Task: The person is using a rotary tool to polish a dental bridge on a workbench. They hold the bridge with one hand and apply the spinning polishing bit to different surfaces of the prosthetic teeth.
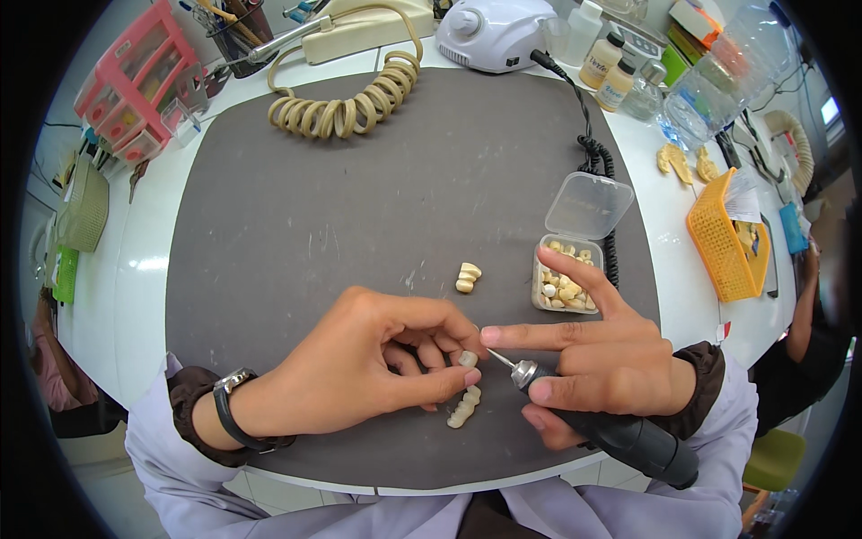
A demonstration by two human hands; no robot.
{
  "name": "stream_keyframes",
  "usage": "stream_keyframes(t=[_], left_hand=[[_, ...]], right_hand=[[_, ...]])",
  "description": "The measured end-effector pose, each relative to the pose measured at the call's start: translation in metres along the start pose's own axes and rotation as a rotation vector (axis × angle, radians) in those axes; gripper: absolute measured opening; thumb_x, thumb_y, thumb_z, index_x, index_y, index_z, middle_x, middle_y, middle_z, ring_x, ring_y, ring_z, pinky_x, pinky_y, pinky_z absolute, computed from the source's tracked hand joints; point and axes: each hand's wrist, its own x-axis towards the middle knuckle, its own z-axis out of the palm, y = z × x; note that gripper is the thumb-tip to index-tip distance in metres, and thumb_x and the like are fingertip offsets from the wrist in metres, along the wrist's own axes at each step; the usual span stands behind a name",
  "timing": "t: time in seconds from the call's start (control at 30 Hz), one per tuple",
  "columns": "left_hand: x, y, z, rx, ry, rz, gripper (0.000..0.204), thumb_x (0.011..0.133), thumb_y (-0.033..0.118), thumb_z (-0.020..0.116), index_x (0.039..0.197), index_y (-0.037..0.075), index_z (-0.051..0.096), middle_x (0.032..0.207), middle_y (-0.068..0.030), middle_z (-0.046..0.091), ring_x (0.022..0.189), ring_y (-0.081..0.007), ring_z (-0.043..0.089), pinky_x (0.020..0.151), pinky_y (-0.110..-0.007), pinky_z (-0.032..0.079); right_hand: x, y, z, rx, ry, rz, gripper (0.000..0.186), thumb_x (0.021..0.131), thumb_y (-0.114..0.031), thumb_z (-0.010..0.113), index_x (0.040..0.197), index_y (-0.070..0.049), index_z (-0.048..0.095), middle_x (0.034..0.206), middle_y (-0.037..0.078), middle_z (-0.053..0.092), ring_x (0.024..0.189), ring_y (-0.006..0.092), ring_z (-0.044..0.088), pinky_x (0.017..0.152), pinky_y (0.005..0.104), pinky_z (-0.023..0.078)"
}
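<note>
- Head view: we see left hand [364,359] pinching a crown [468,358] between thumb and finger.
- Tooth strip [464,408] just past the thumb, nearer us; thumb hides whether joined.
- Right hand [615,364] grips black drill [628,440], bit [500,357] beside crown; contact, we can't tell.
- Hands close, a fingertip of each nearly meeting.
- Tooth piece [468,277] farther up grey mat [359,207].
- Clear box [537,286] of teeth [561,289], lid [588,207] up, beyond right hand.

- Handpiece [633,440]: matt black body, shiny metal tip [500,357]
- Tooth-shaped strip [464,408]: glossy, smooth
- Lidded box [588,207]: clear, smooth plastic
- Mat [260,225]: matt grey, scratched surface
</note>
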Motion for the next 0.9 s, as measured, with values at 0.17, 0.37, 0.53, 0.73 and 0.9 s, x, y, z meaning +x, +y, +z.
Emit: stream_keyframes(t=[0.17,0.37,0.53,0.73,0.9], left_hand=[[-0.0004,-0.0013,0.0005,0.03,0.01,0.022,0.018,0.084,0.004,0.075,0.099,-0.005,0.069,0.08,-0.0077,0.07,0.066,-0.008,0.067,0.056,-0.017,0.051],[-0.0002,-0.0017,0.0,0.005,0.019,0.011,0.018,0.083,0.003,0.076,0.098,-0.004,0.07,0.079,-0.0068,0.07,0.066,-0.0078,0.066,0.056,-0.017,0.052],[0.0003,-0.0015,-0.0003,0.001,0.01,-0.002,0.017,0.081,0.004,0.078,0.094,-0.004,0.069,0.08,-0.0061,0.069,0.07,-0.007,0.066,0.058,-0.017,0.052],[-0.0013,0.0001,0.0003,0.032,0.011,0.005,0.017,0.077,0.003,0.081,0.086,-0.002,0.067,0.079,-0.0057,0.069,0.072,-0.0068,0.067,0.06,-0.017,0.053],[-0.0007,-0.001,0.0005,0.073,0.019,0.025,0.017,0.077,0.003,0.081,0.085,-0.003,0.067,0.076,-0.0057,0.069,0.07,-0.0076,0.067,0.06,-0.018,0.054]], right_hand=[[-0.0031,0.0057,0.0003,0.015,-0.11,-0.029,0.026,0.077,-0.004,0.074,0.095,-0.012,0.057,0.051,-0.002,0.041,0.104,0.0309,0.069,0.109,0.0711,0.024],[-0.0027,0.0064,0.001,0.042,-0.134,-0.022,0.02,0.077,-0.001,0.075,0.088,-0.01,0.06,0.052,-0.002,0.043,0.109,0.0296,0.067,0.11,0.0705,0.023],[-0.0025,0.0061,0.002,0.032,-0.134,-0.021,0.017,0.078,0.0,0.073,0.083,-0.01,0.061,0.051,-0.002,0.043,0.109,0.029,0.067,0.11,0.0704,0.024],[-0.0016,0.0064,0.0026,0.045,-0.131,-0.055,0.016,0.079,0.0,0.073,0.081,-0.01,0.061,0.052,-0.001,0.045,0.109,0.0287,0.067,0.108,0.0723,0.024],[-0.002,0.006,0.0041,0.069,-0.139,-0.046,0.013,0.08,-0.002,0.071,0.079,-0.01,0.061,0.051,0.0,0.048,0.109,0.0284,0.067,0.108,0.0731,0.022]])
